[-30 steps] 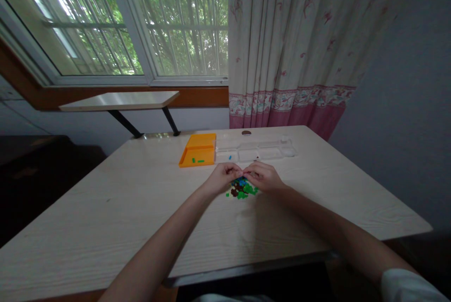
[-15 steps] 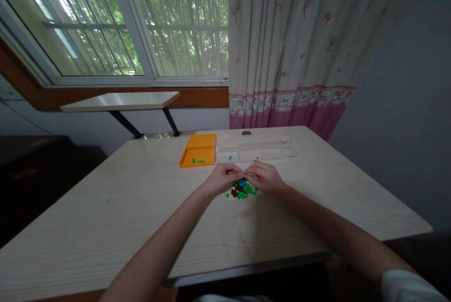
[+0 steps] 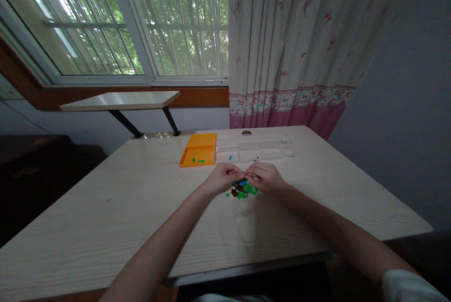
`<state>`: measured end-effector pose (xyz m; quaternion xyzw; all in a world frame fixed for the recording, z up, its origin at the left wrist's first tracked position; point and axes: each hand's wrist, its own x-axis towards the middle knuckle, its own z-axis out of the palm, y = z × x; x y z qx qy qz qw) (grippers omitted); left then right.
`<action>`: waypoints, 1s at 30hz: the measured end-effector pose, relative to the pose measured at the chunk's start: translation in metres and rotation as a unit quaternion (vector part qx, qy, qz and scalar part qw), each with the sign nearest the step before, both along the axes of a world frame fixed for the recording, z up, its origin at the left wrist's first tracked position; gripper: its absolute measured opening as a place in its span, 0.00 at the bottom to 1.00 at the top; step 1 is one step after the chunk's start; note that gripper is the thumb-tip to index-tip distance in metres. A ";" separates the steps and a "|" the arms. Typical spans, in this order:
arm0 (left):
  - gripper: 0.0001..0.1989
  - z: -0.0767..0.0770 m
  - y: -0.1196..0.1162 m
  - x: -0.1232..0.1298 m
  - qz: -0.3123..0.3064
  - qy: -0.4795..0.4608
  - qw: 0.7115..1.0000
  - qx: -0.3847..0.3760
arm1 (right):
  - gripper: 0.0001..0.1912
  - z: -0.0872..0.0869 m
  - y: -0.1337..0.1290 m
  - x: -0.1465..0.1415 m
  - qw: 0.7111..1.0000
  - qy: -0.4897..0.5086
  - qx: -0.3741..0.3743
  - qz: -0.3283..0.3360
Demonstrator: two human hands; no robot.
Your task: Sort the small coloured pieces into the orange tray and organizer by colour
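My left hand and my right hand meet fingertip to fingertip over a pile of small green, brown and blue pieces on the table. Both hands are closed in a pinch. Whatever sits between the fingertips is too small to make out. Behind my left hand lies an orange tray with a few green pieces in its front part. A clear compartment tray stands to its right, with a small blue piece and a tiny dark piece in it.
The pale wooden table extends to both sides. A raised shelf on black supports stands at the back left. A round dark disc is near the rear edge. Behind are a window and a curtain.
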<state>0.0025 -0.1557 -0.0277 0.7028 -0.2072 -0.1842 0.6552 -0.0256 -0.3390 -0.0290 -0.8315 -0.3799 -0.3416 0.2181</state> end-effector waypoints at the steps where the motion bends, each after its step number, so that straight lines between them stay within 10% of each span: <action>1: 0.18 0.001 0.000 -0.001 -0.001 -0.003 1.000 0.002 | 0.05 0.000 0.001 0.000 1.000 0.003 0.004 0.001; 9: 0.15 0.021 0.014 0.003 0.043 -0.152 0.982 0.108 | 0.03 0.012 -0.008 -0.001 0.996 -0.003 0.091 -0.014; 16: 0.11 0.015 0.034 0.010 0.045 -0.312 0.887 0.337 | 0.03 0.027 -0.030 -0.002 0.985 -0.007 0.159 -0.064; 30: 0.13 0.007 0.035 0.013 -0.032 -0.365 0.848 0.384 | 0.03 0.031 -0.027 -0.006 0.981 -0.010 0.181 -0.068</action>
